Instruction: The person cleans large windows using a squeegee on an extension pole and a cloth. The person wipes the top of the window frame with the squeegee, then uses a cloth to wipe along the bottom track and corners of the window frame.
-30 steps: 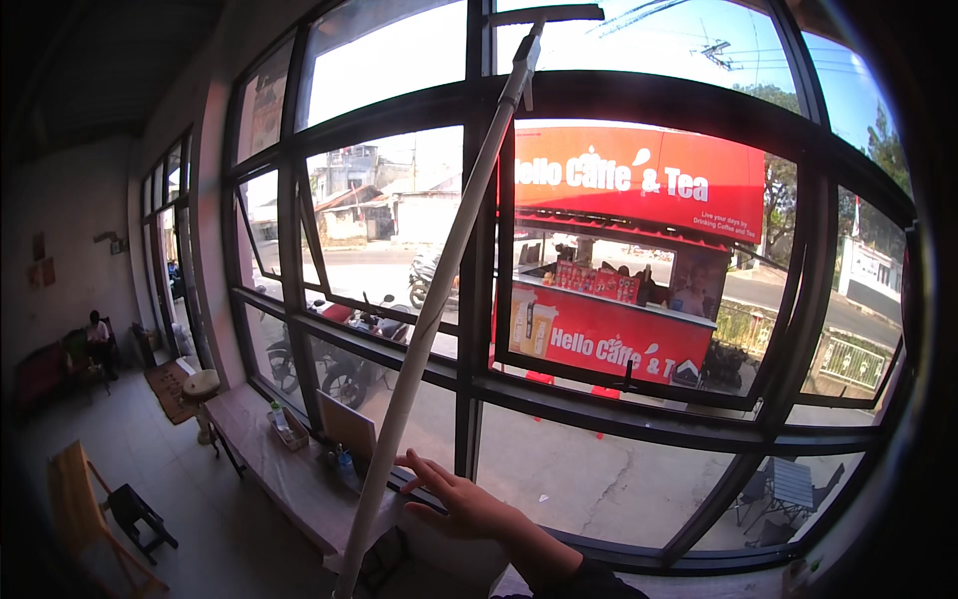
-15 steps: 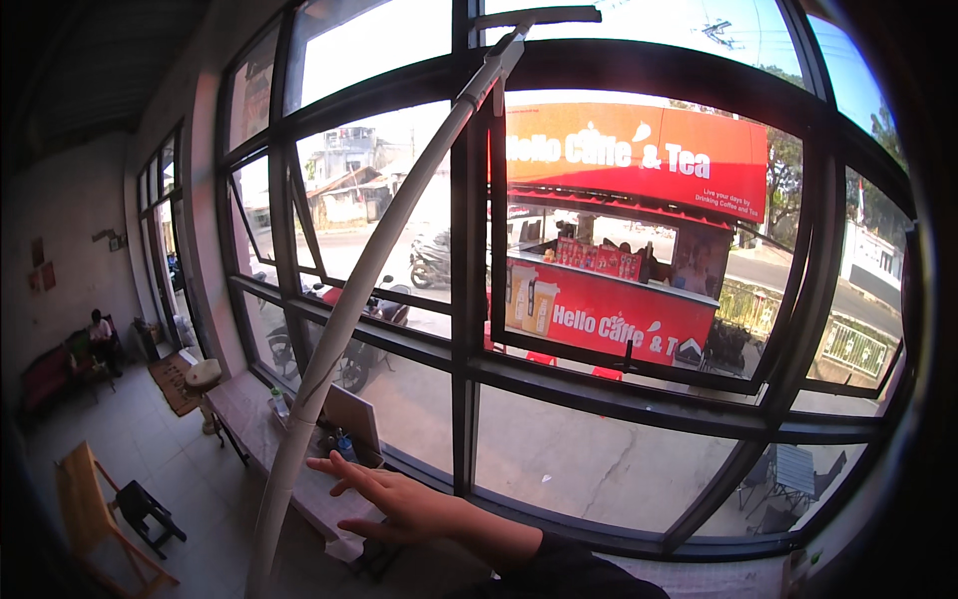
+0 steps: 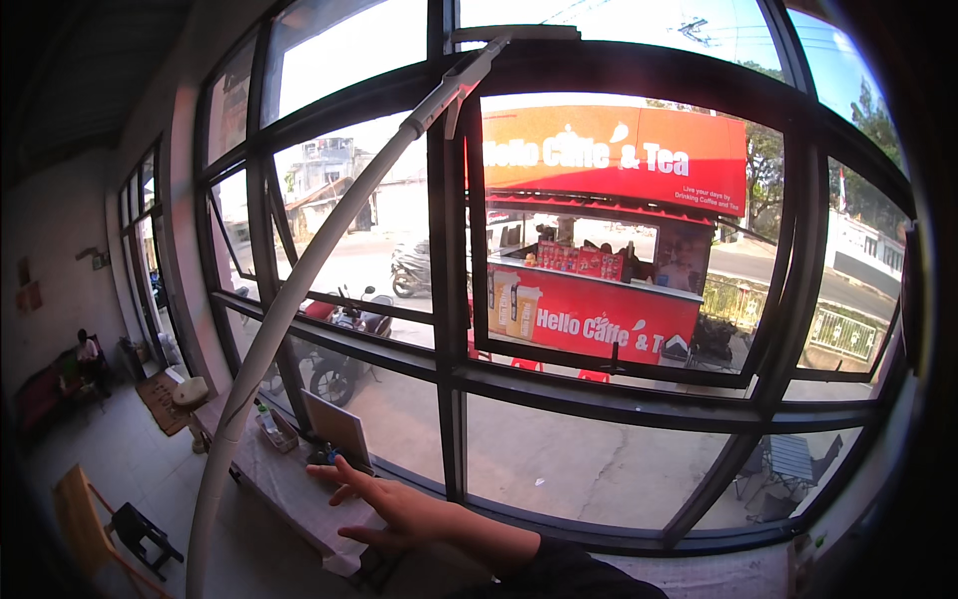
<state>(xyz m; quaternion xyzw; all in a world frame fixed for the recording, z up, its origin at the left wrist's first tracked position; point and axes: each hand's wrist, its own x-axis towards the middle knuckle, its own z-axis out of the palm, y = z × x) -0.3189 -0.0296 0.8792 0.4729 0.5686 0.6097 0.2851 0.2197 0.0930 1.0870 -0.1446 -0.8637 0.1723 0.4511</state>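
A long white-handled window squeegee (image 3: pixel 289 295) slants up across the view from the lower left. Its flat head (image 3: pixel 515 33) lies along the upper window pane, just above a thick dark frame bar. My right hand (image 3: pixel 404 512) reaches in from the lower right in a dark sleeve. Its fingers are spread and stretched toward the left, with nothing in them; the pole passes to their left, apart from them. My left hand is out of view, and the pole's lower end runs off the bottom edge.
Dark-framed windows (image 3: pixel 451 250) fill the middle and right. Below them a long table (image 3: pixel 274 479) bears a basket (image 3: pixel 277 429) and an upright board (image 3: pixel 337 427). At lower left stand a wooden chair (image 3: pixel 85 519) and a black stool (image 3: pixel 145 539). A person (image 3: pixel 88 349) sits far left.
The squeegee head has come down a little on the upper pane, and the pole's lower part has swung left. My right hand stays spread in nearly the same place; the view has shifted slightly.
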